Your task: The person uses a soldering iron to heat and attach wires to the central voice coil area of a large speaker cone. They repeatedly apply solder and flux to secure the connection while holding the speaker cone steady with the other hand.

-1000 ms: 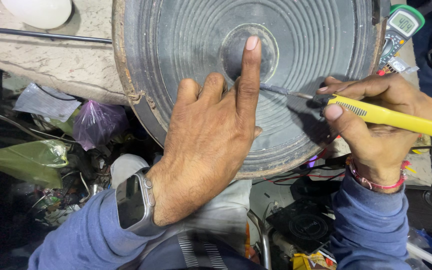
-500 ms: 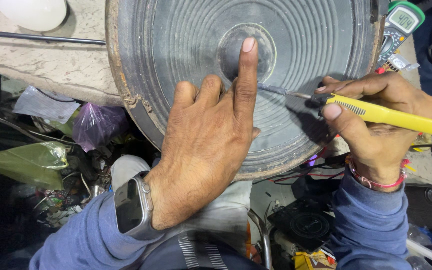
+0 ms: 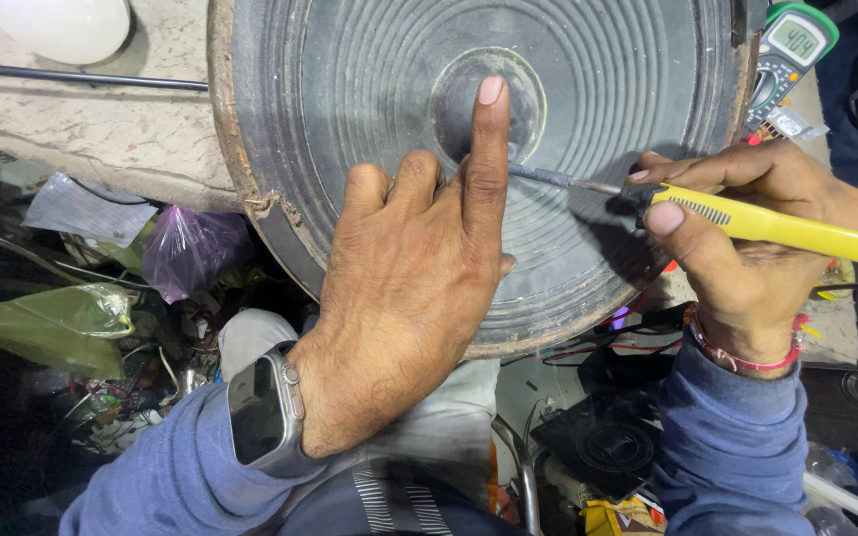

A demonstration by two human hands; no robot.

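A large round speaker cone (image 3: 369, 89), dark and ribbed with a worn rim, lies on a stone bench. My left hand (image 3: 419, 268) rests flat on it, index finger stretched out and pressing the edge of the centre dust cap (image 3: 454, 94). A grey wristwatch sits on that wrist. My right hand (image 3: 747, 243) grips a yellow-handled soldering iron (image 3: 777, 226). Its metal tip (image 3: 553, 179) touches the cone just right of my left index finger.
A green-edged multimeter (image 3: 791, 45) lies at the top right beside the cone. A white bulb (image 3: 57, 25) sits at the top left, with a black cable (image 3: 71, 81) below it. Purple (image 3: 186, 253) and green (image 3: 47, 323) plastic bags, wires and small speakers clutter the floor below.
My left index finger has slid slightly down and left on the dust cap. The iron's tip has stayed at nearly the same spot by the finger.
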